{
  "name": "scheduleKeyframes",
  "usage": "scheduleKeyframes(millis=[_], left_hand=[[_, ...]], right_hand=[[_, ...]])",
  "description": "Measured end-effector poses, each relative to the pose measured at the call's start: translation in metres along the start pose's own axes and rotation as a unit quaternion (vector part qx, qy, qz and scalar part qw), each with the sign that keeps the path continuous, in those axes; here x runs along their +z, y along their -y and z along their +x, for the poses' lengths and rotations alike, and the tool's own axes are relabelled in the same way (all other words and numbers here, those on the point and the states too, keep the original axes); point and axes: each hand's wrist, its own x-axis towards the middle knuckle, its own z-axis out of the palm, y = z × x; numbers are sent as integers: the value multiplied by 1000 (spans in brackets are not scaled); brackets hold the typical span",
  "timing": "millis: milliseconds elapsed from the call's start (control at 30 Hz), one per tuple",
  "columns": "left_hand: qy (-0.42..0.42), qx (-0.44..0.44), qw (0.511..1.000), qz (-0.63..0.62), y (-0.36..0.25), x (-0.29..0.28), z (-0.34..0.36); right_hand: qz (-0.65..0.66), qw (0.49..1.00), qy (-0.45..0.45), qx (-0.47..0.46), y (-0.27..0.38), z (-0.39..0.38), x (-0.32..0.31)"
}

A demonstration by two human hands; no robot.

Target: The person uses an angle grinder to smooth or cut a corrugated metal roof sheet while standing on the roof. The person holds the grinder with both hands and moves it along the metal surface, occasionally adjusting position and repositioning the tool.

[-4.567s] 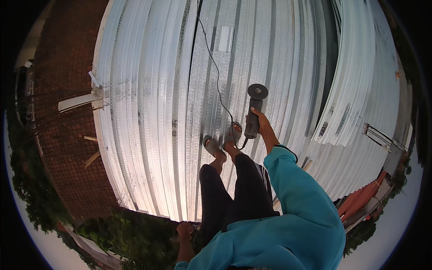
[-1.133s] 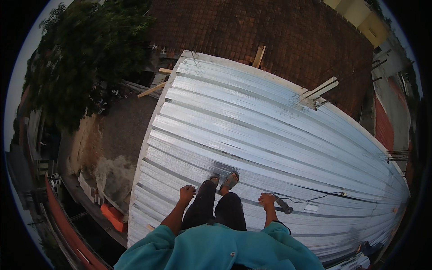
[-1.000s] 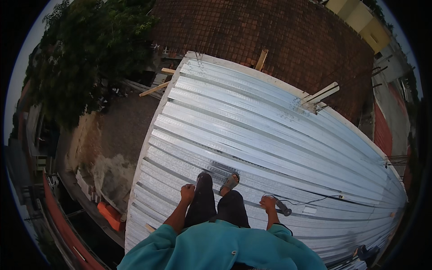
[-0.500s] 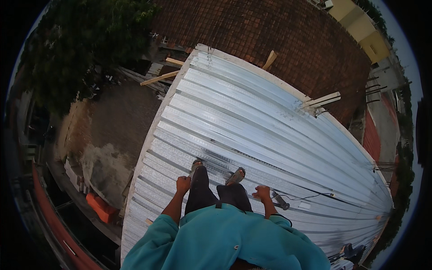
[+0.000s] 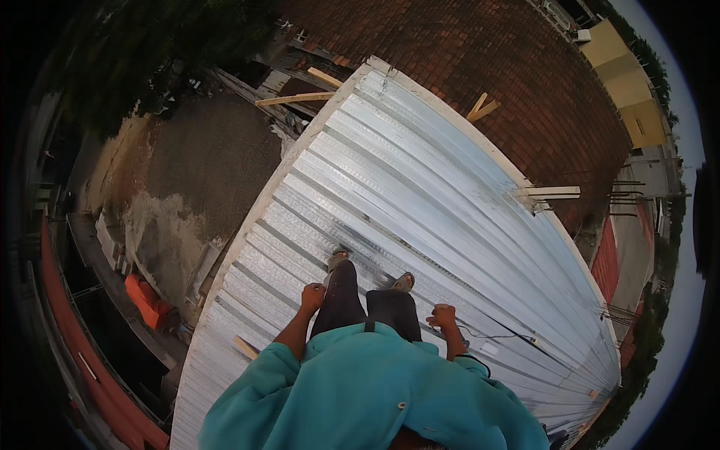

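Up on a silvery ribbed metal roof (image 5: pixel 450 202), under a dull grey sky (image 5: pixel 684 97)!
Brown tiles (image 5: pixel 525 112) spread beyond its edge, a yellow building (image 5: pixel 642 124) stands upper right, dark trees (image 5: pixel 157 52) crowd upper left, and there's bare ground (image 5: pixel 217 146) below.

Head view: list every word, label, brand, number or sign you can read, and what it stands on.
None: no readable text shows.
Pale rectangle on the metal roof: too small to tell whether it bears print.
Yellow building: any markings are too small to read.
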Motion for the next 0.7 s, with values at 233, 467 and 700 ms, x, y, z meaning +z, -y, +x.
scheduleKeyframes(millis=[233,467,700], left_hand=[[-18,10,999,-45,-16,-27,20],[-37,-12,998,-44,-30,-28,-5],[-20,-47,997,-63,8,-35,-1]], right_hand=[[-233,972,30,-26,60,4,-20],[302,907,-96,277,143,20,-30],[329,897,-99,278,158,20,-21]])
